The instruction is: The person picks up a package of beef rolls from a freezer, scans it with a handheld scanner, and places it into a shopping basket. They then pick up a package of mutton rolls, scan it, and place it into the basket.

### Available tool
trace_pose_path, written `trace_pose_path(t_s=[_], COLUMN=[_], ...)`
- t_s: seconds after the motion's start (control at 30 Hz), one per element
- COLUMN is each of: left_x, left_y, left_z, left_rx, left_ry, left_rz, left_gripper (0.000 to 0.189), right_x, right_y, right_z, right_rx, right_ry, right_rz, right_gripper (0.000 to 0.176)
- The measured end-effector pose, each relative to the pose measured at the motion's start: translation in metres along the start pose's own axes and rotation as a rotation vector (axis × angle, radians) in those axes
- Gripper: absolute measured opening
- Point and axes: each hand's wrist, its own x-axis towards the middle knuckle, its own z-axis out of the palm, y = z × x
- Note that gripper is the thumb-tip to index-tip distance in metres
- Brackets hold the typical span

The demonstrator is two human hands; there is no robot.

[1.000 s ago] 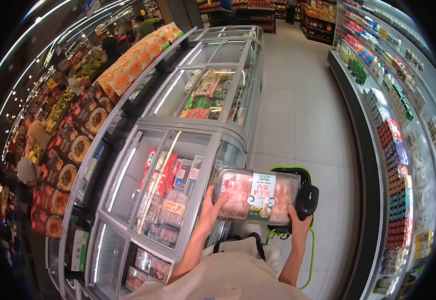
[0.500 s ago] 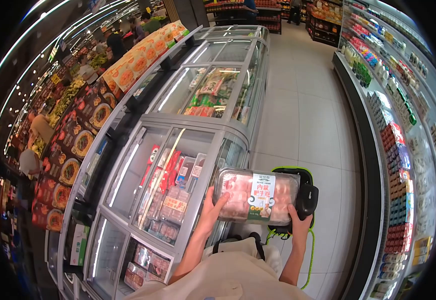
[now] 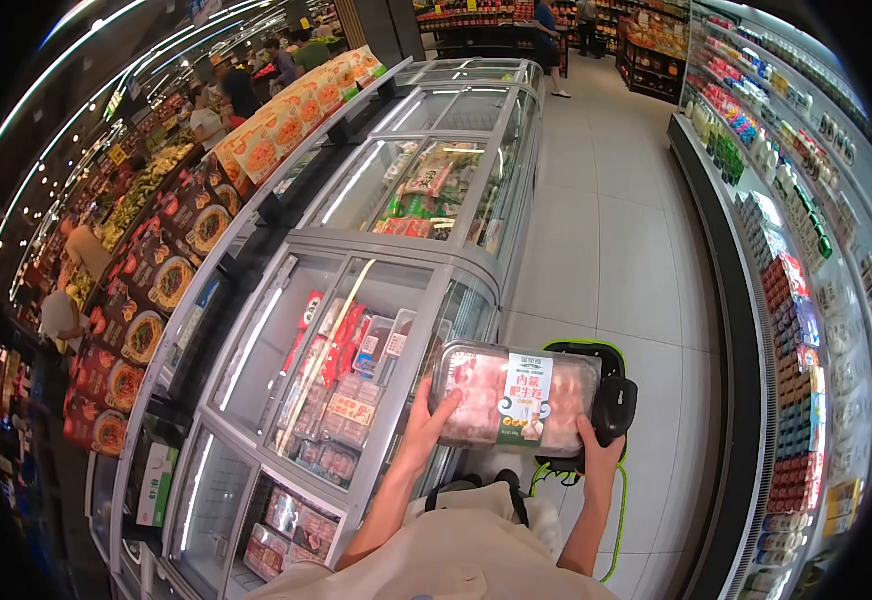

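Observation:
A clear plastic tray of rolled pink meat (image 3: 471, 395), with a white and green label across it, is held level in front of my body. My left hand (image 3: 430, 420) grips its left end, the thumb on top. At the right end my right hand (image 3: 599, 445) holds the lower corner. Just behind the tray's right side is a black object with a bright green rim (image 3: 611, 352), partly hidden by the tray. On the left, the freezer (image 3: 436, 262) has glass lids, with red packs (image 3: 346, 345) and meat trays (image 3: 341, 415) inside.
More freezers (image 3: 496, 105) stretch ahead on the left. A refrigerated shelf (image 3: 701, 190) with bottles and cartons runs along the right. Between them lies a tiled aisle (image 3: 596, 240). A person in blue (image 3: 547, 35) stands at the far end, near stocked shelves.
The tray and both hands have hardly moved in the view. At the far end of the aisle, the person in blue has come further into view on the right.

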Motion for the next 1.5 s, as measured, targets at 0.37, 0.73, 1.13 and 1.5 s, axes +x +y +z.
trace_pose_path(t_s=[0.37,0.73,1.13,1.5], left_x=[-0.0050,-0.0067,-0.0062,-0.0073], left_y=[0.0010,0.0021,-0.0013,0.0012], left_z=[0.0002,0.0009,-0.0011,-0.0027], left_rx=[-0.013,-0.015,-0.037,-0.026], left_ry=[0.002,-0.003,0.026,0.020], left_rz=[-0.026,-0.031,-0.040,-0.079], left_gripper=[0.063,0.059,0.067,0.078], right_x=[-0.0055,-0.0051,-0.0039,-0.0042], right_y=[0.0006,0.0064,0.0031,0.0028], right_z=[-0.0033,-0.0049,-0.0039,-0.0018], right_rx=[-0.001,0.014,-0.012,-0.002], right_ry=[0.010,-0.011,-0.014,-0.029], right_rz=[0.009,-0.031,0.016,-0.022], right_gripper=[0.064,0.062,0.066,0.059])
